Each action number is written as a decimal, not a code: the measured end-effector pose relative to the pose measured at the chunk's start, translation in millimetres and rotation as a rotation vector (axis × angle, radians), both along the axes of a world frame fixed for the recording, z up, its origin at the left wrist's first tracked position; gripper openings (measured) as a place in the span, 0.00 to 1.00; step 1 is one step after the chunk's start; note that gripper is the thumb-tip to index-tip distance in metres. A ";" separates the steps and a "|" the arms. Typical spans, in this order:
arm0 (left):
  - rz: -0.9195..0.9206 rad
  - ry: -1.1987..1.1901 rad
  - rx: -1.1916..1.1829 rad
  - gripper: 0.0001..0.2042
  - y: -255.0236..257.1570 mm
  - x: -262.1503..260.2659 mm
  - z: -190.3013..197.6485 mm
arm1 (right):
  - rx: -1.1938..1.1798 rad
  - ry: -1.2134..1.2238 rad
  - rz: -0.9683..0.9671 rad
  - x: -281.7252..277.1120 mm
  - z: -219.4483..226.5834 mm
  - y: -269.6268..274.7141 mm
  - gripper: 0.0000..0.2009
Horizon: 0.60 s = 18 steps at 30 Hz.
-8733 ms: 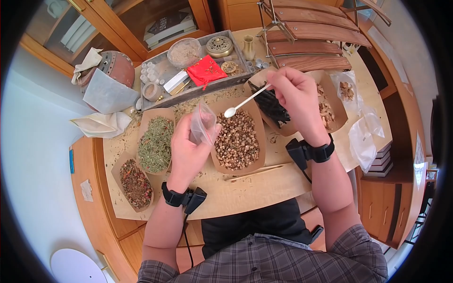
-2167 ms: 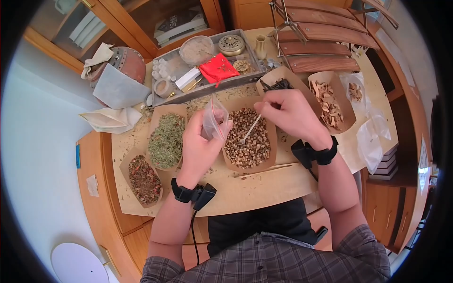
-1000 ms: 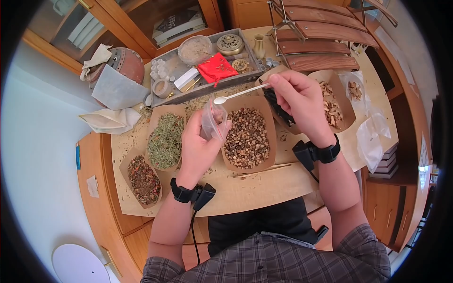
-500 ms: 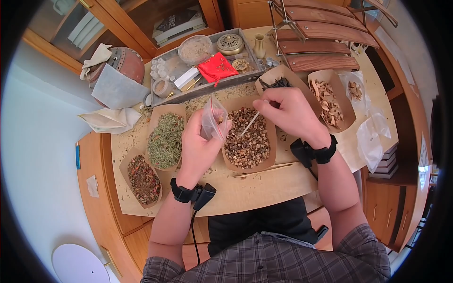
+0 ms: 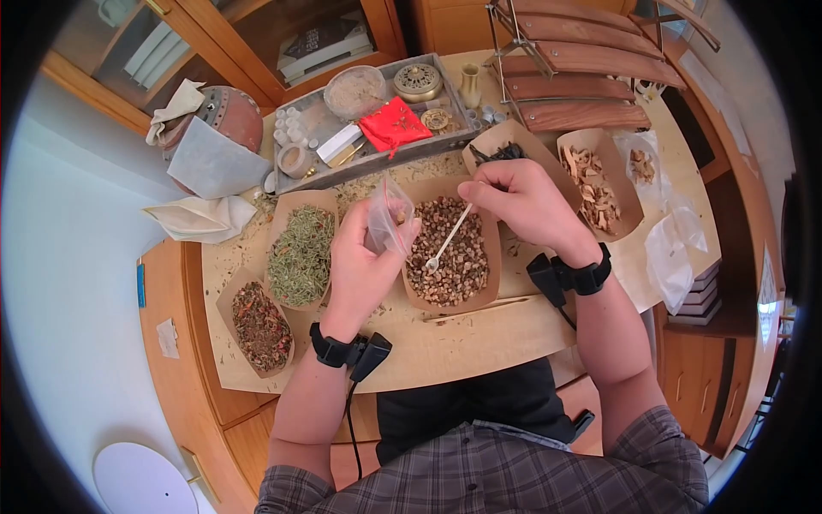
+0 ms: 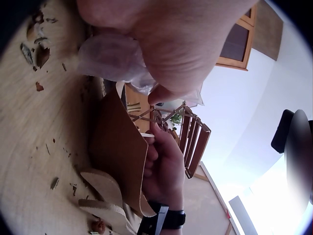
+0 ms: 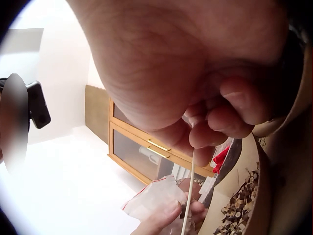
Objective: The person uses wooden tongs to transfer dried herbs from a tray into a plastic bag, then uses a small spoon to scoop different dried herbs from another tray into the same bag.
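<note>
My left hand holds a small clear zip bag with a red seal line, its mouth spread at the top. In the right wrist view the bag shows between thumb and fingers. My right hand pinches the end of a thin white long-handled spoon. The spoon's bowl lies on the chopped brown pieces that fill a brown paper tray, just right of the bag. In the left wrist view the right hand is beyond the tray wall.
Trays of green herb and reddish-brown mix stand left. Dark sticks and pale wood chips lie in trays at right. Behind is a grey wooden tray with a red pouch. Wooden tongs lie in front.
A second ago the spoon was raised at the bag's mouth; my right hand has since brought it down into the brown pieces. Over the last half second its bowl shifted toward me. The left hand stays put.
</note>
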State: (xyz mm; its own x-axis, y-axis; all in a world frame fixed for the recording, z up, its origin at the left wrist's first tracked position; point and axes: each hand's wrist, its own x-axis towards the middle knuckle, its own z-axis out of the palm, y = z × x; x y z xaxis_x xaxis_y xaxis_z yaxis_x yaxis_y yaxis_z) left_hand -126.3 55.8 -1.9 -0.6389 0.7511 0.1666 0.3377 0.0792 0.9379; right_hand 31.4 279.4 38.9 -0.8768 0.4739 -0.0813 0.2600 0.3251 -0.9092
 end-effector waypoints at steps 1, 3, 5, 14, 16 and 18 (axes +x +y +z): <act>-0.008 0.003 -0.001 0.21 -0.3 -0.5 -0.9 | 0.000 0.000 0.000 -0.6 -1.7 0.2 0.18; 0.003 0.013 -0.002 0.20 0.1 0.2 -0.2 | -0.087 0.077 -0.007 -1.2 -4.7 0.3 0.19; 0.012 0.022 -0.003 0.20 0.5 1.1 0.8 | -0.109 0.072 0.000 -0.5 -3.0 1.8 0.19; 0.006 0.016 0.007 0.20 -0.9 -2.4 -6.5 | -0.493 0.222 -0.073 8.4 13.3 2.6 0.16; -0.020 0.005 0.017 0.20 -2.3 -4.0 -8.8 | -0.530 0.307 -0.106 7.0 13.7 0.5 0.17; 0.000 0.000 0.007 0.21 0.3 -0.2 -3.8 | -0.486 0.351 -0.164 5.7 16.1 -2.6 0.16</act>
State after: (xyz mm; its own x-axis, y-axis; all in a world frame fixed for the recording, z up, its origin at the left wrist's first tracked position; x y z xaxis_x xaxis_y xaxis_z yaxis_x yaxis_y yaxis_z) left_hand -126.6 56.1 -5.6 -0.6386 0.7502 0.1714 0.3373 0.0727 0.9386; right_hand 37.1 276.8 55.0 -0.8092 0.5861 -0.0412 -0.0702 -0.1661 -0.9836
